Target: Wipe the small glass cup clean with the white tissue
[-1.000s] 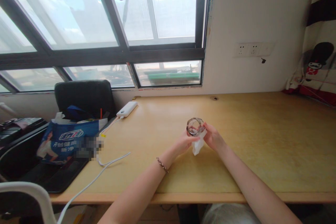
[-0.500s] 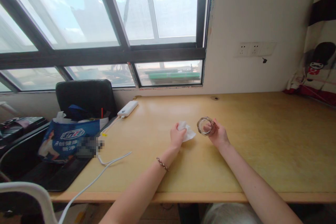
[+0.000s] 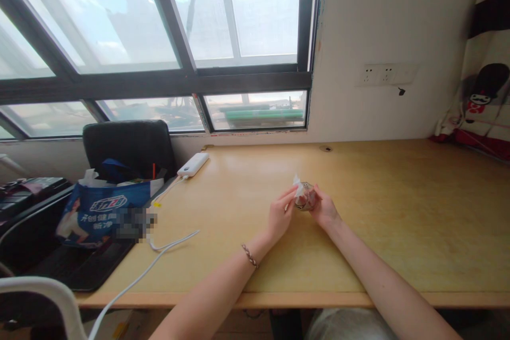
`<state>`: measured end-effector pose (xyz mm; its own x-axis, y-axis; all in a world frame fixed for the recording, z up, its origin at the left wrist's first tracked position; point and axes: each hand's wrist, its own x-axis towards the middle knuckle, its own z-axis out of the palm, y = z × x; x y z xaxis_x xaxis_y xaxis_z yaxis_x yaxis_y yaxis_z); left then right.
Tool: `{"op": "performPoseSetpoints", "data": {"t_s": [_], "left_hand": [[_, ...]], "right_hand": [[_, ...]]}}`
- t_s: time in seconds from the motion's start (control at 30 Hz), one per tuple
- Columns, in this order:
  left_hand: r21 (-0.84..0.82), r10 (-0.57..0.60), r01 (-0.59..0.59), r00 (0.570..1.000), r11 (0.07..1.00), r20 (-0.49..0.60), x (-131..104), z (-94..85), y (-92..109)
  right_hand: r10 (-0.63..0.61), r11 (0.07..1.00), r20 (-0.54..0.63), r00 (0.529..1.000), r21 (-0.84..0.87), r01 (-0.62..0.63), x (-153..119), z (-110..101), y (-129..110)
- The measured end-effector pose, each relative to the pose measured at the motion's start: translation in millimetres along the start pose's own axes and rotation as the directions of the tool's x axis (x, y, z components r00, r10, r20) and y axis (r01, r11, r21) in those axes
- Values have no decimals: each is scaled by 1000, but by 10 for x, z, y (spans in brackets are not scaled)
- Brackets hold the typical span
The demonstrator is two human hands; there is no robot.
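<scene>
Over the middle of the table, my right hand (image 3: 325, 210) is closed around a small round glass cup (image 3: 306, 203) with a brown pattern on its side. My left hand (image 3: 282, 213) presses a crumpled white tissue (image 3: 297, 187) against the cup's left side and rim. A braided bracelet (image 3: 249, 256) circles the left wrist. Part of the tissue sticks up above the left fingers, and the fingers hide some of the cup.
On the wooden table (image 3: 390, 223), a white power bank (image 3: 193, 164) lies at the back left with a white cable (image 3: 159, 247). Left of the table, a blue bag (image 3: 99, 207) sits on a black chair (image 3: 129, 141). A window and wall sockets (image 3: 376, 74) are behind.
My left hand has moved right, bringing the tissue onto the cup. My right hand has shifted slightly left, and the cup's opening is now partly covered.
</scene>
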<state>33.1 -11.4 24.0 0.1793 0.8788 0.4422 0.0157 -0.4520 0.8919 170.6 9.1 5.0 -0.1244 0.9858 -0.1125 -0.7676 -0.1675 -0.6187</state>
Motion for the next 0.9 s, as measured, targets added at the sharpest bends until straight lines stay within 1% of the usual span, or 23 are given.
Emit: {"op": "performPoseSetpoints", "data": {"t_s": [0.1,0.2,0.23,0.3,0.37,0.4,0.43,0.47,0.53,0.6,0.67,0.8,0.9], "left_hand": [[-2,42,-42,998,999,50,-27,25,22],[3,122,-123,982,992,145,-53,47,-16],[13,168,-174,968,985,187,-56,49,-40],[53,269,-292,926,955,264,-50,42,-94],[116,338,-389,888,914,312,-33,23,-142],[151,350,-412,880,899,321,-23,11,-158],[184,346,-416,882,890,319,-13,-2,-167],[213,334,-406,892,889,304,-4,-13,-171],[258,285,-346,927,902,246,11,-29,-168],[282,220,-257,963,924,158,18,-34,-163],[290,146,-165,986,943,85,20,-31,-168],[335,1,-9,1000,942,24,13,-21,-224],[367,-42,40,999,930,-3,0,-11,-274]], "right_hand": [[12,1000,-6,1000,-4,-12,-1,-3,8],[-6,1000,-1,1000,-25,6,15,-17,12],[-11,1000,4,1000,-25,11,22,-21,12],[-10,1000,17,1000,-5,10,33,-26,14],[9,1000,28,1000,21,-10,39,-28,19],[17,999,30,999,32,-18,39,-28,23],[22,999,31,999,39,-23,37,-27,28],[26,999,34,999,40,-27,33,-24,32],[37,999,42,998,30,-38,22,-18,36],[40,999,47,998,11,-40,10,-11,29],[25,1000,41,999,-1,-25,1,-7,11],[-38,999,0,999,2,38,7,-16,-31],[-75,997,-4,997,-16,75,23,-30,-48]]}}
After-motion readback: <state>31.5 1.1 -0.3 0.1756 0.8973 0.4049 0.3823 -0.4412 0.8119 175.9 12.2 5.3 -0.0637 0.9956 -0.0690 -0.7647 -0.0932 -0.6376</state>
